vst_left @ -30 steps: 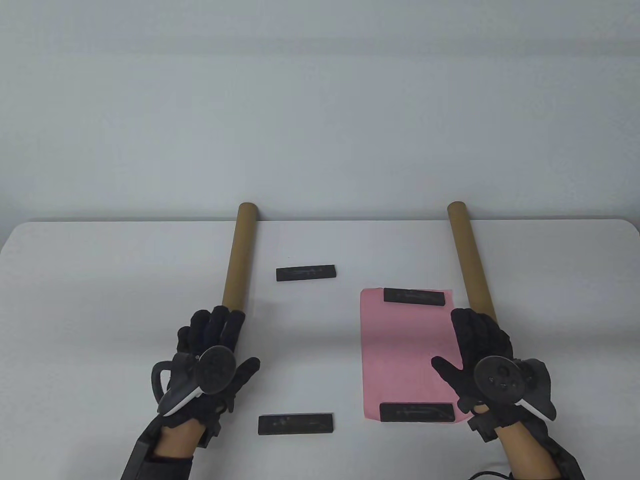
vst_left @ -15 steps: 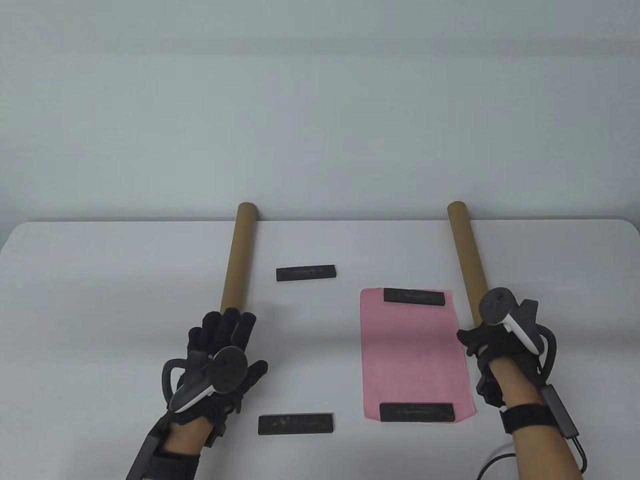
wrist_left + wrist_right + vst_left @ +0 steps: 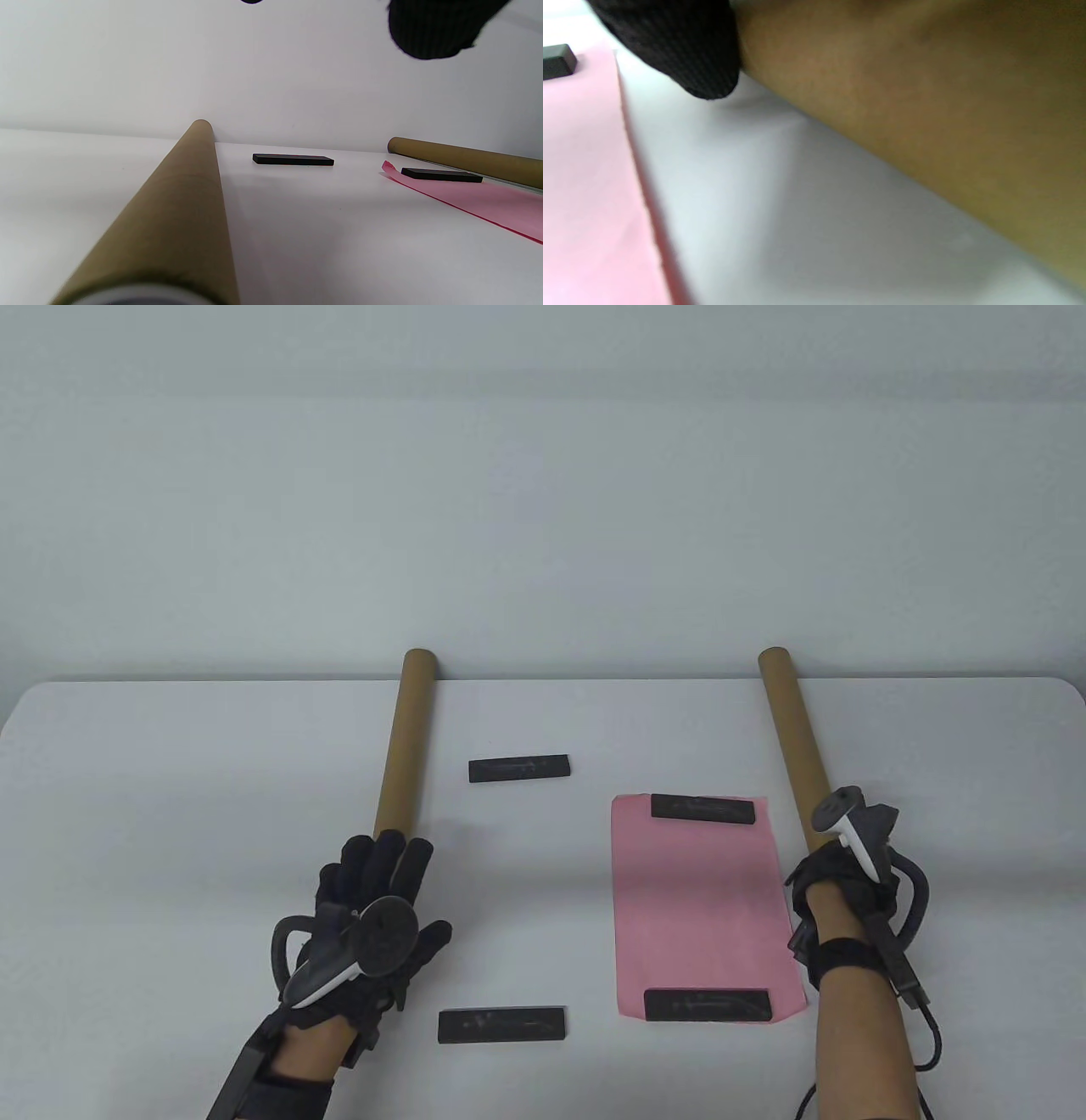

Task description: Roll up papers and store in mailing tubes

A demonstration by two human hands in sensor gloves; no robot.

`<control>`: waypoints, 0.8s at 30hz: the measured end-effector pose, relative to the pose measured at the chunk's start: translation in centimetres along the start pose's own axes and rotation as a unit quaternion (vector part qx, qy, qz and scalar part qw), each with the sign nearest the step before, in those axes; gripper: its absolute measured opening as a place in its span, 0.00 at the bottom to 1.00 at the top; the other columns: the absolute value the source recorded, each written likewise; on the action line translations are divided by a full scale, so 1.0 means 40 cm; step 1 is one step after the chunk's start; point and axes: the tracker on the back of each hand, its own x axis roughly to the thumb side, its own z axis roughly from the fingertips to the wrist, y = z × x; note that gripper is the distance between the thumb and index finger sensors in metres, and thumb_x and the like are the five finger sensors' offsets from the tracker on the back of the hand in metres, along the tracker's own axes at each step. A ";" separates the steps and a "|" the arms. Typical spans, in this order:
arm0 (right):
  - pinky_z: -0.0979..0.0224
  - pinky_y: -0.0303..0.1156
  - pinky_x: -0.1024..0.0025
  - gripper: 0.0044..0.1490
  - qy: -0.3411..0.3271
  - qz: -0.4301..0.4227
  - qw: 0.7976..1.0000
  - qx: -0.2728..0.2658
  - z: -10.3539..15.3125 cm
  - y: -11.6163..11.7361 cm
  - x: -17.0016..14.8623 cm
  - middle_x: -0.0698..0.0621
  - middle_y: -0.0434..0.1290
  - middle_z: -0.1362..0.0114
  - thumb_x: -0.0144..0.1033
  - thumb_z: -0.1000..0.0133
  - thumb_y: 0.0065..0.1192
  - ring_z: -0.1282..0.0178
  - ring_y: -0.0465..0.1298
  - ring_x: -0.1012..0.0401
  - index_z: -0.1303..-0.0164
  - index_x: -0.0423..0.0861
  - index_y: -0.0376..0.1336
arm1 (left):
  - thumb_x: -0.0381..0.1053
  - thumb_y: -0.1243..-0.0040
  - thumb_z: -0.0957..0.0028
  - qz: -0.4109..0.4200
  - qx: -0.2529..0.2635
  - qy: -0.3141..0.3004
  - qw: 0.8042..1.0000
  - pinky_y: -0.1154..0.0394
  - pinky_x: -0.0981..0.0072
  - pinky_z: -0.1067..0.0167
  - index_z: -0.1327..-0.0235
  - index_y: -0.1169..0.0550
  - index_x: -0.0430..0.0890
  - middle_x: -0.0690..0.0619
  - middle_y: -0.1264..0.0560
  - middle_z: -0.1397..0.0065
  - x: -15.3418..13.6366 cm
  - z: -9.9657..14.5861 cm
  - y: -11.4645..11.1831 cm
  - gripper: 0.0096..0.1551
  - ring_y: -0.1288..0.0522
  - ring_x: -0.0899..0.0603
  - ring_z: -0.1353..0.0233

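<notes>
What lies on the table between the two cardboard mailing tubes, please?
In the table view, between the left tube and the right tube lie two bare black bars and a pink paper sheet pinned by two more bars.

pink paper (image 3: 700, 899) flat (weighted both ends) | two brown tubes (image 3: 405, 742) lying either side

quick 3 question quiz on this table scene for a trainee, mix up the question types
1. True or false: two black bars lie on the pink paper.
2. How many cardboard tubes are on the table?
3. Which hand is at the near end of the right tube? A) left hand B) right hand

Key
1. True: one black bar at the far edge, another at the near edge.
2. Two: the left tube and the right tube.
3. B, the right hand; the left hand lies flat by the left tube.
</notes>
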 end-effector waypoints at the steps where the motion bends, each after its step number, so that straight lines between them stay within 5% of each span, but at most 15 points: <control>1: 0.36 0.79 0.42 0.56 -0.002 0.006 1.000 0.000 0.002 -0.007 -0.004 0.34 0.62 0.27 0.51 0.44 0.70 0.34 0.75 0.37 0.22 0.29 0.48 | 0.76 0.47 0.59 0.000 0.000 0.000 1.000 0.47 0.32 0.25 0.22 0.58 0.60 0.48 0.56 0.14 -0.001 0.000 0.000 0.58 0.55 0.29 0.15; 9: 0.36 0.80 0.44 0.55 -0.077 0.024 0.995 -0.051 0.097 -0.109 -0.042 0.39 0.63 0.27 0.54 0.46 0.74 0.36 0.77 0.43 0.22 0.36 0.50 | 0.75 0.47 0.59 0.004 -0.008 -0.003 1.000 0.45 0.34 0.25 0.22 0.57 0.59 0.48 0.54 0.14 -0.003 0.002 -0.007 0.57 0.52 0.30 0.15; 13: 0.36 0.82 0.49 0.52 -0.140 0.040 0.979 -0.143 0.193 -0.145 -0.068 0.44 0.67 0.29 0.55 0.49 0.79 0.38 0.79 0.48 0.25 0.43 0.56 | 0.75 0.46 0.59 0.009 -0.009 -0.004 1.000 0.44 0.34 0.25 0.22 0.55 0.58 0.48 0.53 0.14 -0.007 0.001 -0.009 0.57 0.50 0.30 0.15; 19: 0.37 0.81 0.47 0.43 -0.276 0.009 0.908 -0.313 0.316 -0.110 -0.121 0.48 0.73 0.33 0.49 0.56 0.86 0.40 0.80 0.49 0.33 0.52 0.64 | 0.69 0.45 0.55 0.044 0.001 -0.005 0.999 0.37 0.39 0.26 0.21 0.50 0.54 0.48 0.46 0.16 -0.027 0.005 -0.005 0.52 0.41 0.33 0.17; 24: 0.27 0.74 0.44 0.43 -0.375 0.018 0.851 -0.368 0.325 -0.084 -0.141 0.53 0.71 0.30 0.46 0.56 0.87 0.32 0.76 0.49 0.33 0.57 0.63 | 0.65 0.43 0.54 0.100 0.053 -0.032 0.993 0.29 0.47 0.27 0.24 0.41 0.53 0.50 0.35 0.20 -0.037 0.019 0.027 0.45 0.29 0.39 0.21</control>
